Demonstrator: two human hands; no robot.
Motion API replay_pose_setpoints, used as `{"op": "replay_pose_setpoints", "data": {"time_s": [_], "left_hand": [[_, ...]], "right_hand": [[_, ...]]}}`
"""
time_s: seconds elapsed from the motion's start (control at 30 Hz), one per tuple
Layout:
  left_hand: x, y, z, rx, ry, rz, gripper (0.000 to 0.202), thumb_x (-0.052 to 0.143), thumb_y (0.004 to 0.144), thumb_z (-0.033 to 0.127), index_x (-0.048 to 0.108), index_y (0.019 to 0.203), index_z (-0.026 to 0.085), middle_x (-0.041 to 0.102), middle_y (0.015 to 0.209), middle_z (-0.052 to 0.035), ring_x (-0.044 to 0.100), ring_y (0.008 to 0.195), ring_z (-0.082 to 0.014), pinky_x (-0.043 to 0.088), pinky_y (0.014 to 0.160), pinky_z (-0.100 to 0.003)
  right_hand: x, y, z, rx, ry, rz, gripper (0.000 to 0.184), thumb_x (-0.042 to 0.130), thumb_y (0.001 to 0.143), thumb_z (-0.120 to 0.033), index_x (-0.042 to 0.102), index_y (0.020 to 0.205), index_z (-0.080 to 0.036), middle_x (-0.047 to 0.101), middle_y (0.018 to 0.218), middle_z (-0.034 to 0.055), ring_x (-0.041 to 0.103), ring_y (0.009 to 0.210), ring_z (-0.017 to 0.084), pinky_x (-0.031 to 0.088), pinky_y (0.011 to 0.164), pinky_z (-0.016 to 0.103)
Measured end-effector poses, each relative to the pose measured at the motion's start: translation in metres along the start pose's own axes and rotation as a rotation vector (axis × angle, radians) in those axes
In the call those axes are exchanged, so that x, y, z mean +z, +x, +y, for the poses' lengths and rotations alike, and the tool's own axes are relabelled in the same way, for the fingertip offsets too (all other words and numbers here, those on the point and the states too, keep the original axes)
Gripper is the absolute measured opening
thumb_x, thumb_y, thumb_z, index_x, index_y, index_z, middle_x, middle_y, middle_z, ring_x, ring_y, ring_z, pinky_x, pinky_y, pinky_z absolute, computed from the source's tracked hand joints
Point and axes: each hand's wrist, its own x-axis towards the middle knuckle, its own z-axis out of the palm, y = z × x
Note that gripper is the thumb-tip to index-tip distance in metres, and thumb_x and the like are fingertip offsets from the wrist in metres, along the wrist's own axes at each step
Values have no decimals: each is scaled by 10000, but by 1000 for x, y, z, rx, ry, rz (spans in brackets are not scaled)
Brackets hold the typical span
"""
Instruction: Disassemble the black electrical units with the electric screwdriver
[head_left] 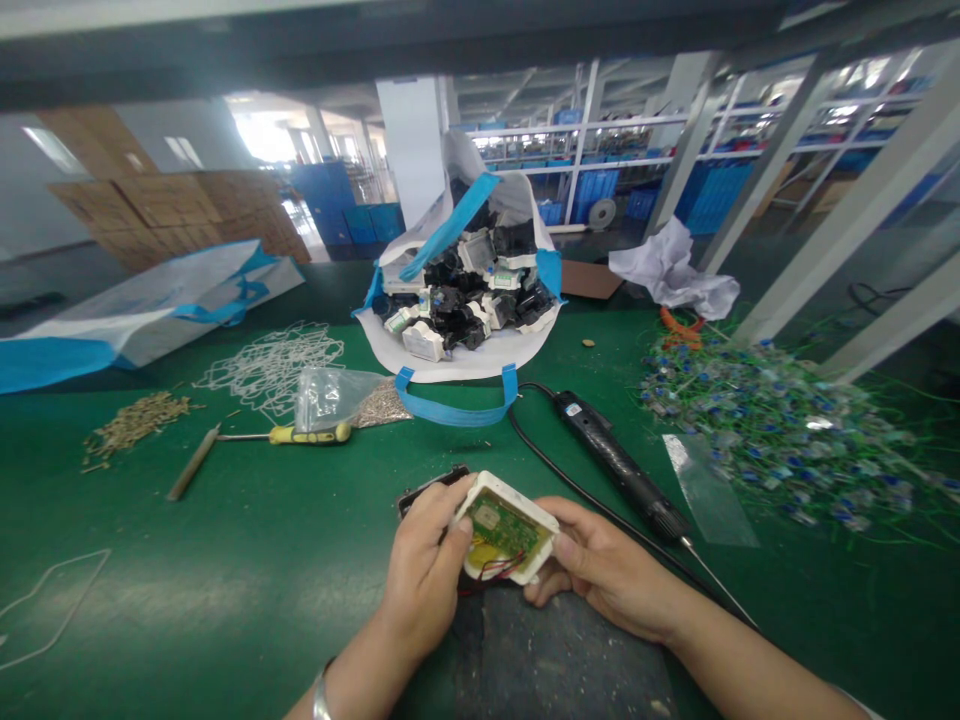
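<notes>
Both hands, left hand [424, 570] and right hand [607, 570], clasp an opened white casing [508, 530] showing its green circuit board [504, 527]; electric screwdriver [619, 465] at 2 o'clock on the green surface [225, 560].

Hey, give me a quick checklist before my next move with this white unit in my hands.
1. Grip: left hand and right hand both hold the white casing: ok.
2. Green circuit board faces up, in view: ok.
3. Red wires tucked inside: not ok, they loop out at the near edge.
4. Electric screwdriver lies on the green mat beside the right hand: ok.
5. Board fully seated in the casing: cannot tell.
</notes>
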Motion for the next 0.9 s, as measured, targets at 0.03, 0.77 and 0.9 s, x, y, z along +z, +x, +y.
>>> {"op": "replay_pose_setpoints", "data": {"time_s": [0.03,0.77,0.9], "left_hand": [[0,0,0,-1,4,1,291,390,845,242,542,1080,162,522,847,-47,501,842,-178,396,731,-264],[-1,2,-4,-13,102,10,303,369,851,276,541,1075,167,548,868,-48,508,810,-171,394,719,-264],[-13,10,-13,-73,218,15,316,360,826,269,559,1052,173,553,825,-39,518,804,-175,397,724,-270]], "right_hand": [[0,0,0,0,-1,-2,499,657,788,-474,455,1091,-134,593,844,115,593,697,185,470,616,248],[-1,2,1,-13,-26,-14,519,653,788,-470,430,1097,-117,578,837,112,585,697,180,469,612,249],[2,2,2,-34,-86,64,530,644,762,-512,417,1075,-150,518,950,109,576,689,169,475,596,261]]}}
